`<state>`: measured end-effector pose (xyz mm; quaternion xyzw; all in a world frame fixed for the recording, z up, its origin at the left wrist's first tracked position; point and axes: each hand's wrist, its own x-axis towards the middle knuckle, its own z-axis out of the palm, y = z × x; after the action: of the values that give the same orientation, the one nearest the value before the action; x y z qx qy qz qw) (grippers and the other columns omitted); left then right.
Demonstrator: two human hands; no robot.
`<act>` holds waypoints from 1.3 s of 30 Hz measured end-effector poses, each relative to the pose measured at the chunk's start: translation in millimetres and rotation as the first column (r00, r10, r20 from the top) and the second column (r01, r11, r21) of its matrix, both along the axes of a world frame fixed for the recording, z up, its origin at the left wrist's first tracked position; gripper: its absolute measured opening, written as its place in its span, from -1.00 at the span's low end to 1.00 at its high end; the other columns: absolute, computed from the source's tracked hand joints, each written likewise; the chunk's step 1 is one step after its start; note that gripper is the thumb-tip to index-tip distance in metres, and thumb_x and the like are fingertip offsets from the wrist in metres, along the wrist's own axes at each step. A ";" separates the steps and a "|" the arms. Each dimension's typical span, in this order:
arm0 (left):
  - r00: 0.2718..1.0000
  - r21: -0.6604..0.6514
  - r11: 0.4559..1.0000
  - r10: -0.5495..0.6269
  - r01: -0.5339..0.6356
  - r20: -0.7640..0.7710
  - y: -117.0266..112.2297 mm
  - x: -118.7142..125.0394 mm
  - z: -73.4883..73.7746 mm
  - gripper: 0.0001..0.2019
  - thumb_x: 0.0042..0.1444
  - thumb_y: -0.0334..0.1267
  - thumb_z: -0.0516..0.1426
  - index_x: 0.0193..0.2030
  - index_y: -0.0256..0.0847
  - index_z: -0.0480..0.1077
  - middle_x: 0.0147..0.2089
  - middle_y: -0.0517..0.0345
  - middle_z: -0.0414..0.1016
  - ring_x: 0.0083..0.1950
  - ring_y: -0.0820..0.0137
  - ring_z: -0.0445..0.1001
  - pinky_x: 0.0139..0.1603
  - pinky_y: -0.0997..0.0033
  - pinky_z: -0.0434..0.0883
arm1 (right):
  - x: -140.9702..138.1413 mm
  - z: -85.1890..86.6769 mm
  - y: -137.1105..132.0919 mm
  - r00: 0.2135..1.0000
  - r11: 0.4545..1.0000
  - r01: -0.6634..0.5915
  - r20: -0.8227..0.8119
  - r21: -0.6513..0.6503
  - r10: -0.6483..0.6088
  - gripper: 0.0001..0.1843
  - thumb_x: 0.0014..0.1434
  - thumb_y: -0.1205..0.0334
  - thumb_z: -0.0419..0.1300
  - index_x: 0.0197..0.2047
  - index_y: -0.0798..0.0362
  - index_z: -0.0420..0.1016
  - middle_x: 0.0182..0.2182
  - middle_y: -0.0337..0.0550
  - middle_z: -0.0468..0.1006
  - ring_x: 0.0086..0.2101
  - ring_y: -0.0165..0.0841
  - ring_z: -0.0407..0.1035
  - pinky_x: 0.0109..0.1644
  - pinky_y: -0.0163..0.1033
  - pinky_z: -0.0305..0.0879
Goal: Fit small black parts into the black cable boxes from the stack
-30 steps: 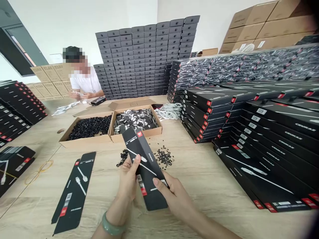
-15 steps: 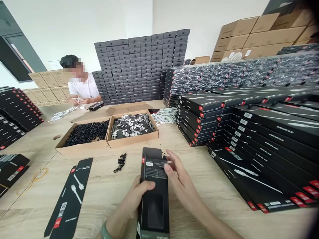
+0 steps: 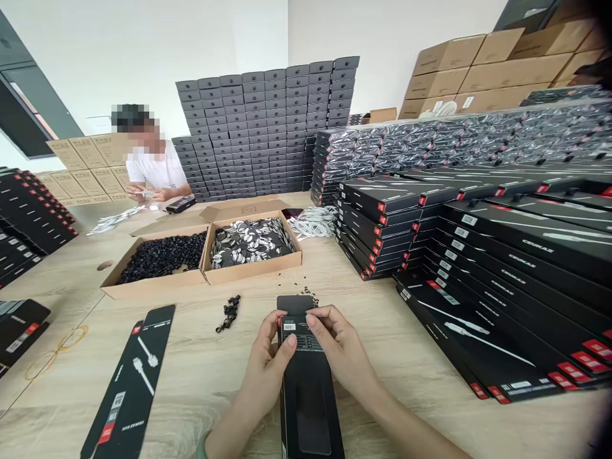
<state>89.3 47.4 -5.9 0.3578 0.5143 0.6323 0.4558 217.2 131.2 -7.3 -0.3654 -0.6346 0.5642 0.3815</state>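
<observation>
A long black packaging box [image 3: 306, 389] with a window and printed label lies lengthwise before me, its far end flap [image 3: 293, 305] standing out. My left hand [image 3: 270, 354] grips the box's left side near that end, thumb on the printed face. On the right side, my right hand [image 3: 337, 338] holds the far corner, thumb on top and fingers bent over the edge. Beyond the box are tiny black bits [image 3: 308, 293] on the table. To the left of my hands sits a small heap of black plastic clips [image 3: 229, 312].
A flat black carton [image 3: 129, 382] lies at left. Two open cardboard boxes hold black clips [image 3: 165, 256] and black-and-white pieces [image 3: 251, 241]. Stacked black boxes [image 3: 507, 287] fill the right side. Behind, a grey box wall [image 3: 265, 127] rises beside a seated person [image 3: 155, 166] handling something small.
My left hand has slid up to the box's far end. My right hand has closed on the opposite corner, and the view has shifted slightly.
</observation>
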 end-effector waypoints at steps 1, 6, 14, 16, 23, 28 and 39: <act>1.000 0.009 1.000 -0.002 0.003 -0.014 -0.2 0.6 0.2 -0.64 0.14 -0.04 0.16 0.03 -0.08 0.32 0.05 0.06 0.44 0.03 0.29 0.42 0.04 0.37 0.35 | 0.5 0.6 0.8 1.000 1.000 0.000 0.008 0.009 0.000 -0.70 0.19 -0.07 0.18 -0.25 0.01 0.42 -0.38 -0.21 0.46 -0.31 -0.31 0.34 -0.22 -0.26 0.25; 0.998 -0.015 0.999 0.033 -0.034 -0.053 -1.3 3.6 -0.7 -0.68 0.14 0.05 0.11 -0.09 -0.10 0.36 -0.09 0.10 0.44 -0.04 0.29 0.39 0.00 0.37 0.34 | 1.6 1.0 1.1 0.999 1.000 0.018 0.028 -0.001 -0.018 -0.60 0.21 -0.14 0.12 -0.45 0.01 0.34 -0.54 -0.28 0.31 -0.46 -0.37 0.20 -0.39 -0.30 0.16; 0.999 -0.058 0.998 -0.034 0.033 -0.010 0.1 -1.4 1.0 -0.66 0.18 0.05 0.06 -0.03 -0.10 0.30 -0.16 0.14 0.41 -0.21 0.38 0.37 -0.19 0.41 0.36 | -0.8 11.5 2.3 0.988 0.954 -0.032 -0.151 -0.298 -0.014 -0.53 0.14 -0.15 0.19 0.03 -0.08 0.43 -0.23 -0.18 0.57 -0.18 -0.26 0.41 -0.07 -0.18 0.31; 0.991 -0.068 0.989 -0.130 0.132 0.036 -2.6 -1.5 5.8 -0.63 0.14 0.02 0.13 0.01 -0.10 0.27 -0.10 0.11 0.42 -0.16 0.36 0.40 -0.16 0.38 0.38 | 0.2 15.7 2.1 0.984 0.892 -0.117 -0.173 -0.436 0.044 -0.54 0.13 -0.11 0.21 -0.01 -0.01 0.51 -0.19 -0.11 0.60 -0.13 -0.21 0.43 -0.02 -0.14 0.31; 0.985 -0.196 0.976 -0.124 0.098 -0.121 -12.2 11.1 10.6 0.24 -0.38 -0.22 0.45 0.35 -0.08 -0.27 0.21 -0.16 0.25 0.12 0.10 0.37 0.13 0.15 0.28 | 1.9 13.8 6.7 0.986 0.895 -0.138 -0.143 -0.424 0.084 -0.59 0.14 -0.06 0.21 -0.09 0.04 0.59 -0.14 -0.08 0.63 -0.02 -0.13 0.41 0.08 -0.08 0.28; 0.934 -0.268 0.959 -0.013 -0.090 -0.358 -11.4 24.5 15.4 0.07 -0.38 -0.34 0.40 0.30 -0.06 -0.04 0.12 -0.07 0.38 0.01 0.03 0.43 -0.04 0.17 0.34 | -2.2 8.5 11.0 0.984 0.924 -0.079 -0.175 -0.375 0.013 -0.59 0.16 -0.11 0.19 -0.09 0.00 0.59 -0.13 -0.11 0.63 -0.02 -0.15 0.42 0.10 -0.09 0.27; 0.880 -0.140 0.988 -0.011 -0.063 -0.475 -1.2 9.2 17.0 0.03 -0.29 -0.35 0.34 0.35 -0.11 -0.05 0.18 -0.10 0.37 0.09 0.02 0.41 0.12 0.10 0.27 | 11.1 43.4 36.2 0.931 0.795 -0.361 -0.246 -0.488 0.272 -0.65 0.13 0.05 0.23 -0.05 -0.01 0.58 -0.06 -0.09 0.60 -0.13 -0.25 0.46 -0.12 -0.18 0.36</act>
<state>98.5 46.2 11.1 0.4591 0.6614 0.4907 0.3333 228.3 167.4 36.1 -0.2966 -0.4751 0.7993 0.2178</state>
